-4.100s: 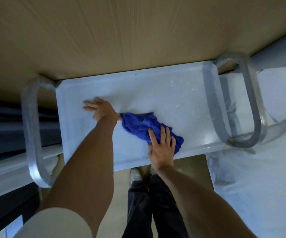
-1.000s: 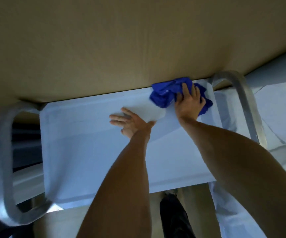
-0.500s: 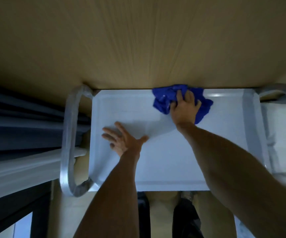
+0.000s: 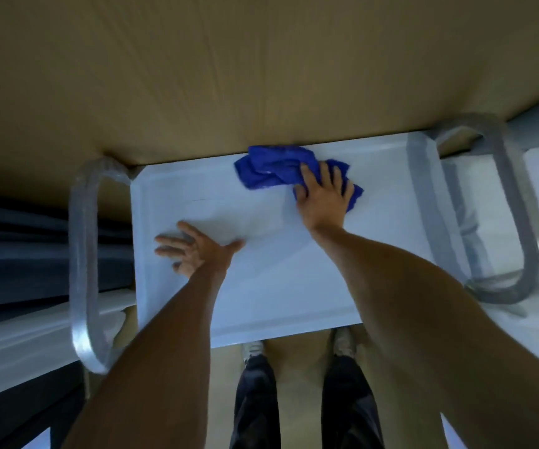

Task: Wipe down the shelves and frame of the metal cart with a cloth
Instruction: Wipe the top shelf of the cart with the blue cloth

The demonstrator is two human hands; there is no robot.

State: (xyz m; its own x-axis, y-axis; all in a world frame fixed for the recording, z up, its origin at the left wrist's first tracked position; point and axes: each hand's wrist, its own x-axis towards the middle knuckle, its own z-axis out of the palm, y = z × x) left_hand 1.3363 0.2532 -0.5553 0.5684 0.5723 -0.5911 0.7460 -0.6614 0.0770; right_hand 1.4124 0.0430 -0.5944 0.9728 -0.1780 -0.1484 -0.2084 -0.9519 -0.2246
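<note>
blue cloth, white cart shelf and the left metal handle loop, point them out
blue crumpled cloth [image 4: 271,168], head view, bunched middle left of the fingers
white metal cart shelf [image 4: 287,280], head view, bare flat surface
left metal handle loop [image 4: 82,254], head view, outer straight bar

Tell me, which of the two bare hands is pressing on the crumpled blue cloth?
The right hand, at the white metal shelf's far edge, presses the crumpled blue cloth. The left hand lies flat on bare shelf.

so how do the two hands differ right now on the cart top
The right hand presses on the bunched blue cloth at the far edge of the shelf; the left hand touches bare shelf, nearer the person. The left hand's fingers are spread and point toward the left handle; the right hand's point away, toward the wall. Both lie palm down.
</note>
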